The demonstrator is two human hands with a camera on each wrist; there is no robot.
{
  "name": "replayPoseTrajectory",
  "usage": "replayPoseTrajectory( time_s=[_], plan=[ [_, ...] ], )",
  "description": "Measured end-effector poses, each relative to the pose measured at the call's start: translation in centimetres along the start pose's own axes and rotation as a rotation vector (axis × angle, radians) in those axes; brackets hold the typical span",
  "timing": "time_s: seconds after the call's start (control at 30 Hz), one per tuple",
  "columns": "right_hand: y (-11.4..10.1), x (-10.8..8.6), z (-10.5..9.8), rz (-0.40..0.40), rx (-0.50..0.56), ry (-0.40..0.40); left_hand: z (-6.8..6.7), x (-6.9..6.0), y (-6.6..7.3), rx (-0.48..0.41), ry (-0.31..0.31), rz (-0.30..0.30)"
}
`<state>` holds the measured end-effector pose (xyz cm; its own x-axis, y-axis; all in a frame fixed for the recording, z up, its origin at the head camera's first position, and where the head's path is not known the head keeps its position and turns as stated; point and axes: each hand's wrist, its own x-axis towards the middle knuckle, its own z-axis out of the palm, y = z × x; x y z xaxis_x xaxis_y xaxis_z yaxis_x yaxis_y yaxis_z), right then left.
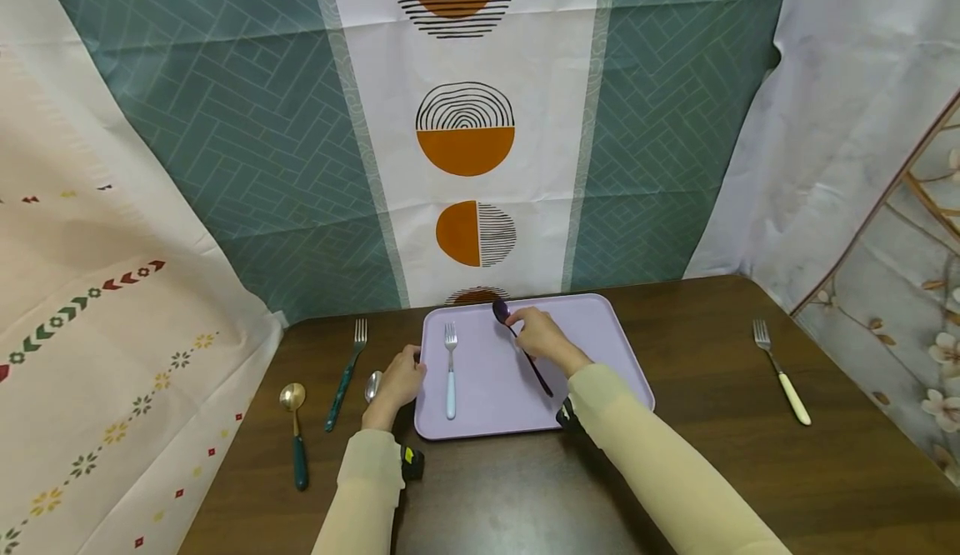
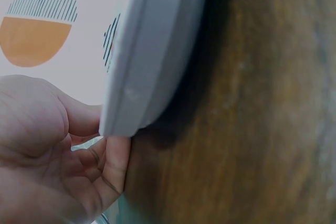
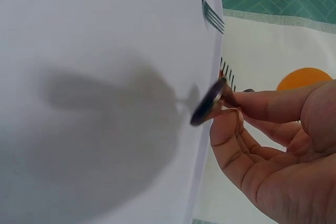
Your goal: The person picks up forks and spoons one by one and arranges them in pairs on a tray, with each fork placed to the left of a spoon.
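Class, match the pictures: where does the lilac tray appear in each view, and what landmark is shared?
Head: lilac tray, lower middle.
Left wrist: lilac tray edge-on, upper middle.
Right wrist: lilac tray fills the left side.
Shared landmark: orange-patterned cloth.

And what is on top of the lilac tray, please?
On the tray lies a fork with a pale blue handle. Above the tray, the right hand holds a dark purple spoon. Whatever the right hand and sleeve cover cannot be seen.
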<state>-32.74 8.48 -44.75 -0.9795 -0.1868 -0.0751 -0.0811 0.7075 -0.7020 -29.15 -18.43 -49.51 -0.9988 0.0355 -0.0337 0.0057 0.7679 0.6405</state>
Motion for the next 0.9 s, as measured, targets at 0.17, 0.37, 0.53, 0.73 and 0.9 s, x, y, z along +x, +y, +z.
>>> replayPoseTrajectory(
  time_s=[0.17, 0.37, 0.53, 0.73, 0.9],
  plan=[
    [0.1, 0.2, 0.3, -0.003, -0.014, 0.010, 0.3, 0.1, 0.8, 0.049, 0.022, -0.001],
    [-0.6, 0.4, 0.8, -0.018, -0.015, 0.017, 0.2, 0.1, 1.6, 0.065, 0.027, -0.012],
    [-1.7, 0.4, 1.4, -0.014, -0.012, 0.016, 0.1, 0.0, 1.2, 0.033, 0.014, -0.015],
    [-2.2, 0.6, 2.2, 0.005, -0.022, 0.011, 0.1, -0.2, 0.6, 0.013, 0.019, -0.002],
    [-2.1, 0.9, 2.7, 0.006, -0.041, 0.016, 0.1, -0.1, 0.1, 0.008, 0.020, 0.007]
  ],
)
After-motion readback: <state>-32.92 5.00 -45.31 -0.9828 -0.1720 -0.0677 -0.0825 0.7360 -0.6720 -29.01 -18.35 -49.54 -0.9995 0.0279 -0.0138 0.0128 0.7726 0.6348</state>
